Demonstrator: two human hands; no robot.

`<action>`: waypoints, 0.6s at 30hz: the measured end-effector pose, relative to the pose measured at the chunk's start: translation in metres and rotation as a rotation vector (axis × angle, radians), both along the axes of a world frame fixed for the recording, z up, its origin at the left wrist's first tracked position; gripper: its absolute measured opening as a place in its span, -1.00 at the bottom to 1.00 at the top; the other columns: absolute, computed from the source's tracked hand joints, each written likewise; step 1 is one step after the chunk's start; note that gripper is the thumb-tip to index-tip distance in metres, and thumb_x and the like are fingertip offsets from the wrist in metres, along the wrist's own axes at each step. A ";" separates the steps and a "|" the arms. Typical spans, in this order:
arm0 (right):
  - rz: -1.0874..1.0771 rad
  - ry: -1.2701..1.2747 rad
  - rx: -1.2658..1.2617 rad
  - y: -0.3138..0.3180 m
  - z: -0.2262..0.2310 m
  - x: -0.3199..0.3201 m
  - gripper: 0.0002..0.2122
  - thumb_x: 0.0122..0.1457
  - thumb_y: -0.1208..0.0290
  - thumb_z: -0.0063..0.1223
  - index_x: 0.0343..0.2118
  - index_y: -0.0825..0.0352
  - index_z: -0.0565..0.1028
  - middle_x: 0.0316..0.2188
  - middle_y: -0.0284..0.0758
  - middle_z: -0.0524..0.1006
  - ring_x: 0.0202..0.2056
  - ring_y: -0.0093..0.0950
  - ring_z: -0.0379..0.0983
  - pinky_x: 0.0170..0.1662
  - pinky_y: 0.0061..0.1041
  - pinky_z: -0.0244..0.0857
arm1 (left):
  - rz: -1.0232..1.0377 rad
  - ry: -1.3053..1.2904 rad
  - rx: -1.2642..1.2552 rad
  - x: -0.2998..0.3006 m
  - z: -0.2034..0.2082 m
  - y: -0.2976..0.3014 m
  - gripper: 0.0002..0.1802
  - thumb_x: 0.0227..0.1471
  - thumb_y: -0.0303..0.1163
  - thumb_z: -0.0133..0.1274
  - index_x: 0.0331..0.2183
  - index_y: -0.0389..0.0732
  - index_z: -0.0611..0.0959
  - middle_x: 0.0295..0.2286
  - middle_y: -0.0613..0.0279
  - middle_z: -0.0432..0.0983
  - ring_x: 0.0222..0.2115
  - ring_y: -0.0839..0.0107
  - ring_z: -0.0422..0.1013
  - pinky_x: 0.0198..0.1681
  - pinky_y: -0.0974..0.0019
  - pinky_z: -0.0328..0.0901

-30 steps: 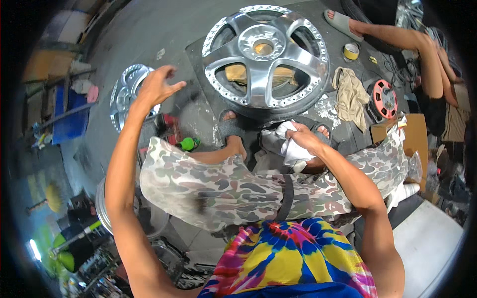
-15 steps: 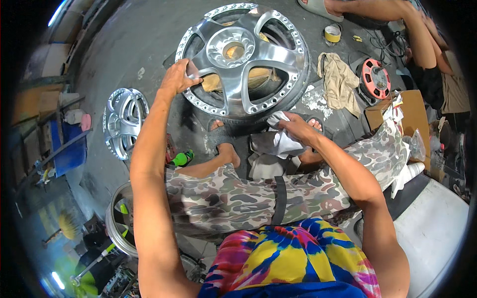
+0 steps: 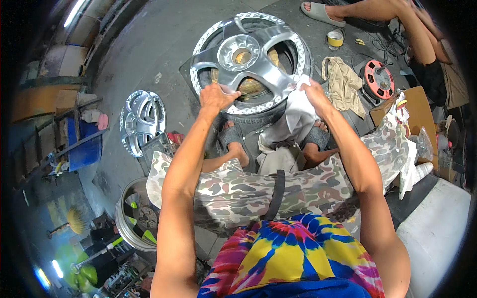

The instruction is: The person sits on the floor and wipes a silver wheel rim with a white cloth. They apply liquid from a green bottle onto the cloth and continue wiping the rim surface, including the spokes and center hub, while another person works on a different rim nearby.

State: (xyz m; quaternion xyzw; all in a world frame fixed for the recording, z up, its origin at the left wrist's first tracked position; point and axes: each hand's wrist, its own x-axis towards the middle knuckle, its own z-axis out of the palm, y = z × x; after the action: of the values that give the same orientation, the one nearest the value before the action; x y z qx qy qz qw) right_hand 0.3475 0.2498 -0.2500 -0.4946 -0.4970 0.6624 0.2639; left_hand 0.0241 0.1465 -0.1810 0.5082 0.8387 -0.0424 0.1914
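A polished silver wheel face (image 3: pixel 268 77) with several spokes and a ring of bolt holes lies on top of a black tyre (image 3: pixel 256 119) on the floor ahead of me. My left hand (image 3: pixel 216 98) is closed on its near left rim, the thumb reaching over toward a spoke opening. In my right hand (image 3: pixel 315 97) is a bunched white cloth (image 3: pixel 299 110), pressed to the wheel's near right edge, its loose end hanging toward my feet. A wooden piece shows through the openings. The wheel and cloth are slightly blurred.
At the left stand silver wheel faces (image 3: pixel 141 121); nearer is a rim (image 3: pixel 119 223) with green parts. To the right lie a beige cloth (image 3: pixel 343 82), a red cable reel (image 3: pixel 379 79), yellow tape (image 3: pixel 335 42) and a cardboard box (image 3: pixel 420 111). Another person's leg (image 3: pixel 367 11) reaches in at top right.
My right hand has brought the white cloth up from near my foot onto the wheel's edge. My left hand now grips nearer along the rim, and the wheel has turned. The view has shifted slightly.
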 end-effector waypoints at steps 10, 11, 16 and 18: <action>0.178 -0.420 0.554 -0.008 -0.044 0.043 -0.57 0.21 0.32 0.04 0.09 0.46 0.53 -0.01 0.06 0.61 -0.02 0.02 0.56 0.10 -0.16 0.40 | 0.002 -0.573 -0.253 -0.013 0.006 0.028 -0.43 -0.07 0.07 0.47 -0.29 -0.30 0.82 -0.49 0.24 0.67 -0.54 0.58 0.53 -0.45 0.50 0.41; 0.205 -0.456 0.604 -0.015 -0.036 0.046 -0.58 0.20 0.33 0.05 0.07 0.45 0.54 0.00 0.05 0.60 0.01 0.04 0.54 0.12 -0.14 0.38 | -0.021 -0.613 -0.228 -0.035 0.010 0.031 -0.48 -0.03 0.03 0.44 -0.33 -0.31 0.82 -0.48 0.20 0.69 -0.53 0.51 0.57 -0.40 0.46 0.46; 0.168 -0.591 1.012 -0.047 0.001 0.048 -0.62 0.12 0.46 0.16 0.04 0.36 0.53 0.18 -0.13 0.49 -0.03 0.04 0.54 0.03 -0.10 0.46 | -0.182 -0.038 0.084 -0.104 0.030 0.043 -0.33 -0.16 -0.03 0.44 -0.06 -0.28 0.74 -0.13 -0.14 0.68 -0.05 0.00 0.60 0.08 0.10 0.44; 0.253 -0.634 0.970 -0.055 0.018 0.042 -0.56 0.12 0.49 0.17 0.11 0.31 0.46 0.29 -0.14 0.39 0.05 0.00 0.51 0.02 -0.14 0.47 | -0.247 0.006 0.161 -0.121 0.018 0.034 -0.26 -0.18 -0.03 0.47 0.02 -0.23 0.68 -0.05 -0.11 0.64 0.01 0.00 0.56 0.11 0.08 0.41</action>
State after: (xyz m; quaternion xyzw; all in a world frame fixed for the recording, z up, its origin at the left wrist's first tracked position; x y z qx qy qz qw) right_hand 0.3892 0.1953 -0.2324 -0.4283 -0.8527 0.2058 0.2172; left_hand -0.0972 0.1805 -0.1631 0.6211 0.7710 0.0004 0.1406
